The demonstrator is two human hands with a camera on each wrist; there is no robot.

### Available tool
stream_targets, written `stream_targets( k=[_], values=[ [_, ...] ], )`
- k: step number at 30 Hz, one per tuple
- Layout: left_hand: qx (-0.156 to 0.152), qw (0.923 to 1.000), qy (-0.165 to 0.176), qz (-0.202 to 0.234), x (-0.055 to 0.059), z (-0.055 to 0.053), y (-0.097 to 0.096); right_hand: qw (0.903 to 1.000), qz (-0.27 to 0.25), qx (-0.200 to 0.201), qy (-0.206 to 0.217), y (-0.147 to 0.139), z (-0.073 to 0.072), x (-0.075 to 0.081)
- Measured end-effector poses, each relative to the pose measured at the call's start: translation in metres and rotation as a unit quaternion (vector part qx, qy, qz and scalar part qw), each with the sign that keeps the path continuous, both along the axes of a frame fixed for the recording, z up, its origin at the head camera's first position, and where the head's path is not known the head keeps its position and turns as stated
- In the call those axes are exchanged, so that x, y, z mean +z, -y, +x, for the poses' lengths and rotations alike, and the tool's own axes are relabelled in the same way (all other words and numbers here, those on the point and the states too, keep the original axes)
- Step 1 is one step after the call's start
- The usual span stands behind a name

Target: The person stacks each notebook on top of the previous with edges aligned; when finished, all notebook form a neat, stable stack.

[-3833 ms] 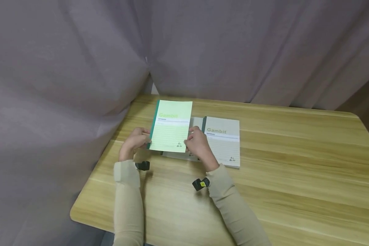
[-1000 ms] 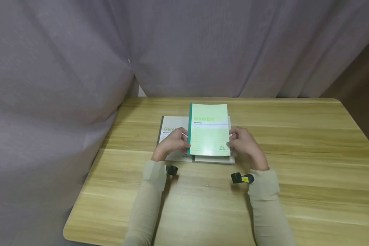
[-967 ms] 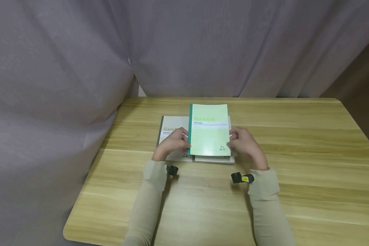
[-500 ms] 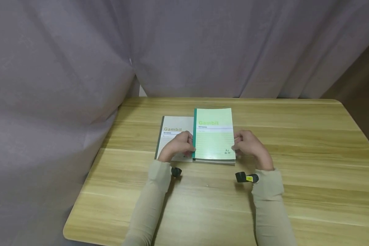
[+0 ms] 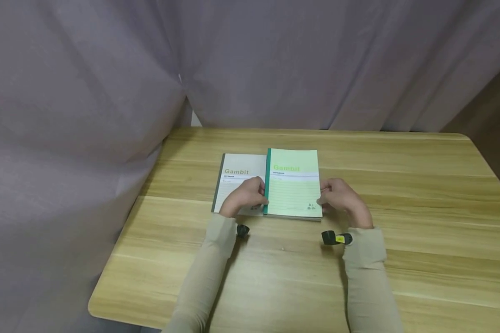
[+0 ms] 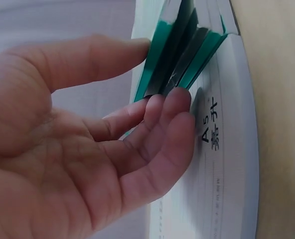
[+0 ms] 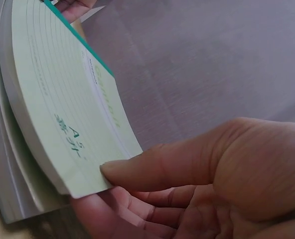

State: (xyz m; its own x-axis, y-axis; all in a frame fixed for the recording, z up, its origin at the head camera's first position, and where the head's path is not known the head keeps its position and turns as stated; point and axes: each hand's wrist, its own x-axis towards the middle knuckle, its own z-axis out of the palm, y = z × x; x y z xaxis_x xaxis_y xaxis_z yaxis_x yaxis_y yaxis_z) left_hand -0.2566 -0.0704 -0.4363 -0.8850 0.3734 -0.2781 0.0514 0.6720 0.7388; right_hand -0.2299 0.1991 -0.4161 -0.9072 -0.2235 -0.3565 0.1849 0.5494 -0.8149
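A pale-green notebook (image 5: 293, 185) with a green spine lies over a stack on the right of a grey-white notebook (image 5: 238, 162). My left hand (image 5: 246, 194) pinches its spine side, thumb on the spine in the left wrist view and fingers curled beneath. Below it in that view show a dark spine and another green spine (image 6: 203, 55). At the opposite edge my right hand (image 5: 342, 199) grips the lower corner, thumb on the cover and fingers underneath. The right wrist view shows a gap between the green notebook and the thick pages (image 7: 18, 184) under it.
All of this is on a wood-grain table (image 5: 421, 208). A grey curtain (image 5: 266, 64) hangs behind the table's far edge and along its left side. A small black camera (image 5: 333, 237) is strapped at the right wrist, another (image 5: 242, 231) at the left.
Both hands have carried the green notebook from over the left notebook to the right, then lowered it onto the right stack. The left notebook's cover now shows more fully.
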Motion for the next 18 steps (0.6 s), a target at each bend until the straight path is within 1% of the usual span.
stream_targets(
  k=[5,11,18],
  values=[
    [-0.007,0.9999,-0.005,-0.015,0.0031,0.0017,-0.0006,1.0,0.004,-0.002,0.007,0.0004,-0.0001,-0.0016],
    [-0.012,0.9993,-0.008,-0.034,0.0032,0.0045,0.0005,0.9999,0.006,-0.006,0.012,0.0014,-0.0001,-0.0046],
    [-0.023,0.9974,-0.025,-0.063,0.0045,0.0062,-0.0004,0.9997,0.009,-0.012,0.021,0.003,-0.0011,-0.0062]
  ],
)
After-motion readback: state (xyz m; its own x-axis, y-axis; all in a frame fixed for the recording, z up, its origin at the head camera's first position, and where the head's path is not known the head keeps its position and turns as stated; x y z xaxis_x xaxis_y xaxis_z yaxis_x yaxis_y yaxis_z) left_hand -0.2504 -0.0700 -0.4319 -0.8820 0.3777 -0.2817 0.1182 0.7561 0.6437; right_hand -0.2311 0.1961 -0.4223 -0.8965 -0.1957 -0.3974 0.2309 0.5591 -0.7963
